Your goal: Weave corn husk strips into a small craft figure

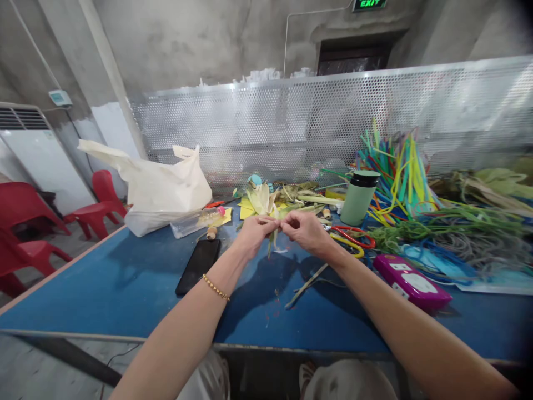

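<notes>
Over the middle of the blue table [137,305], my left hand [255,233] pinches a bundle of pale corn husk [260,199]. Its wide leaves fan out above the fingers, and thin strips hang below. My right hand [306,230] is closed, its thumb and fingertips meeting the left fingertips at the husk. What exactly lies between the right fingertips is mostly hidden. Just right of that hand lie scissors [353,239] with red and yellow handles. A dry stalk [306,286] rests on the table below the hands. A black phone [199,266] lies left of my left forearm.
A white plastic bag [166,186] and a clear bottle [195,223] stand and lie at left. Toward the right are a green flask [360,197], colourful pipe cleaners [406,172], a purple box [412,282] and tangled green strands [449,222]. A perforated metal panel [250,128] rises behind.
</notes>
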`<control>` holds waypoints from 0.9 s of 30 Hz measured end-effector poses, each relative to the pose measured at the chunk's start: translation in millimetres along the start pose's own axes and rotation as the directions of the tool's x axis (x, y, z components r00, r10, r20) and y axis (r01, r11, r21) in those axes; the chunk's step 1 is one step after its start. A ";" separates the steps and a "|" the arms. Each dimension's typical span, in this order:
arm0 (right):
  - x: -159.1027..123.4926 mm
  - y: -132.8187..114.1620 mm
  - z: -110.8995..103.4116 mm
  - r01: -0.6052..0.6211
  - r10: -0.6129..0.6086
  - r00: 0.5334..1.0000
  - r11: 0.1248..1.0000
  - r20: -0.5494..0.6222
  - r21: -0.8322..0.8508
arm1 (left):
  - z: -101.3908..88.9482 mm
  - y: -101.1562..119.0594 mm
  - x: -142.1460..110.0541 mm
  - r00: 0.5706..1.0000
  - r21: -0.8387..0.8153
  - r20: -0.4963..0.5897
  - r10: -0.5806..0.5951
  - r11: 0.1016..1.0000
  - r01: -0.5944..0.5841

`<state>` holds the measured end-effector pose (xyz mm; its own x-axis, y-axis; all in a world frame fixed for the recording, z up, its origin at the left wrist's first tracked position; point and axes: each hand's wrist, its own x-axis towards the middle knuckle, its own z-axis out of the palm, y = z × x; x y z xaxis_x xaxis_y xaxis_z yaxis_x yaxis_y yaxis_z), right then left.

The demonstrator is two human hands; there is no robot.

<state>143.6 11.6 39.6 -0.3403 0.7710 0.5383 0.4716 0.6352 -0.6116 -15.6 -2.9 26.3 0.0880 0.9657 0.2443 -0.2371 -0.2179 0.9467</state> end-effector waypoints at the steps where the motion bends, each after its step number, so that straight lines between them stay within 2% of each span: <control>1: 0.1 -0.9 0.6 -0.002 0.002 1.000 1.000 -0.006 -0.023 | 0.4 0.6 0.1 1.000 -0.004 -0.007 -0.012 1.000 0.012; 7: 1.5 -4.9 0.5 -0.011 0.010 1.000 0.996 -0.003 -0.087 | 0.1 2.0 1.5 0.997 -0.091 -0.021 -0.077 0.993 0.075; 18: 1.5 -4.0 -0.7 -0.048 0.048 0.999 0.998 0.018 -0.036 | -3.6 6.0 -0.1 0.994 -0.131 -0.005 -0.106 0.986 0.104; 24: 1.1 0.4 -3.5 -0.019 0.017 0.999 0.998 0.032 0.053 | -9.9 6.6 1.2 0.983 -0.219 0.127 -0.131 0.963 0.157; 27: 1.9 3.1 -3.2 -0.020 0.018 0.999 0.997 0.032 0.075 | -11.8 4.2 2.7 0.985 -0.200 0.116 -0.127 0.968 0.148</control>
<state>147.0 14.9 40.6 -0.3575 0.7832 0.5087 0.4163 0.6212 -0.6639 -27.8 0.4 28.4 0.2287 0.9626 0.1452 -0.4106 -0.0399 0.9109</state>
